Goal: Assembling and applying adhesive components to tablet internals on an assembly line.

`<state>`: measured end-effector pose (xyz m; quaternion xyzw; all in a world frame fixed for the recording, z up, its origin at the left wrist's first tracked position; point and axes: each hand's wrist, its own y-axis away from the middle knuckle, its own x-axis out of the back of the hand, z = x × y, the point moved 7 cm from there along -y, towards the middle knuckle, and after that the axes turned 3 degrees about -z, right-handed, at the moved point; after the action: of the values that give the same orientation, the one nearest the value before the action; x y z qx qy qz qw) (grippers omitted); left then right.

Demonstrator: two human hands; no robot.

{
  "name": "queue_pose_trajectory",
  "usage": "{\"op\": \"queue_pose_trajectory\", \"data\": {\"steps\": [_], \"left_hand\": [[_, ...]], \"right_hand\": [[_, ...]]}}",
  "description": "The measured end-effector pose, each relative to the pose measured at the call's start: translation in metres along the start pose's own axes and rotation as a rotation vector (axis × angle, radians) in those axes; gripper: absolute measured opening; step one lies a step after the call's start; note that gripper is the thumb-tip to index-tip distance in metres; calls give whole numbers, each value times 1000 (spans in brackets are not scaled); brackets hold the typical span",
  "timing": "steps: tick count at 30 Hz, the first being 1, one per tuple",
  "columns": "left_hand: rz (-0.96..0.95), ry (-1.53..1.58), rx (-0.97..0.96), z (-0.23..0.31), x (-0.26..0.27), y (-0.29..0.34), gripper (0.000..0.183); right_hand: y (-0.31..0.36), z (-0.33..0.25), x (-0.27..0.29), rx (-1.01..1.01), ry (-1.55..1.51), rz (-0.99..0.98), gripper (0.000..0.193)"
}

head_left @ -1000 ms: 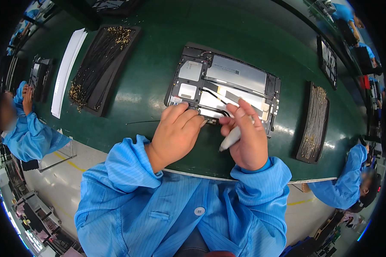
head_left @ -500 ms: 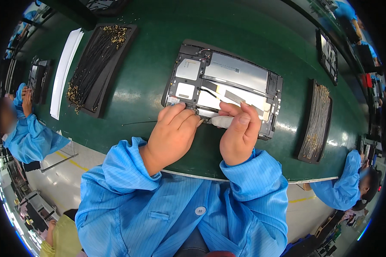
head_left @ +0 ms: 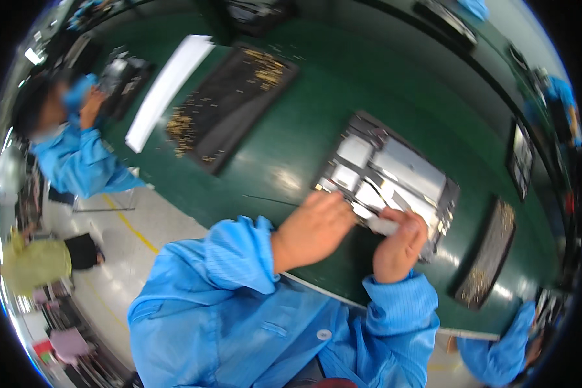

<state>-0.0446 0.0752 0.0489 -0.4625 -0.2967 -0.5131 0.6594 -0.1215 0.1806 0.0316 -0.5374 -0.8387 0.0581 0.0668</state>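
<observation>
An opened tablet [head_left: 410, 168], with silver and white panels in a dark frame, lies tilted on the green table. My left hand [head_left: 317, 226] rests at its near left edge, fingers pressed together. From under that hand a thin black cable [head_left: 269, 200] trails left across the table; its other end is hidden by the fingers. My right hand [head_left: 399, 249] is curled at the tablet's near edge around a white tapered piece [head_left: 383, 226], whose kind I cannot tell. A dark curved strip [head_left: 374, 187] lies across the tablet just beyond the right fingers. Blur hides the fine parts.
Left of the tablet, a black tray [head_left: 221, 155] holds many black cables with gold ends, beside white sheets [head_left: 168, 94]. More cables [head_left: 488, 255] fill a narrow tray at right. Another device [head_left: 520, 155] lies beyond. Co-workers' blue sleeves [head_left: 87, 165] show at both sides.
The whole view has turned and shifted, so table and hands appear farther right and lower, and more blurred. Both hands keep about the same grip at the tablet's near edge.
</observation>
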Motion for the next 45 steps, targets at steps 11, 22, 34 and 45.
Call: {"op": "queue_pose_trajectory", "data": {"steps": [11, 22, 34, 45], "left_hand": [[92, 14, -1, -1, 13, 10, 11], [-20, 1396, 1166, -30, -21, 69, 41], [333, 1073, 1054, -67, -13, 67, 34], [-332, 1383, 1042, -16, -24, 88, 39]], "right_hand": [[-8, -39, -48, 146, 515, -346, 20], [-28, -4, -11, -216, 274, -132, 51], [-16, -15, -24, -248, 215, -41, 42], [-29, 13, -9, 47, 405, -128, 41]]}}
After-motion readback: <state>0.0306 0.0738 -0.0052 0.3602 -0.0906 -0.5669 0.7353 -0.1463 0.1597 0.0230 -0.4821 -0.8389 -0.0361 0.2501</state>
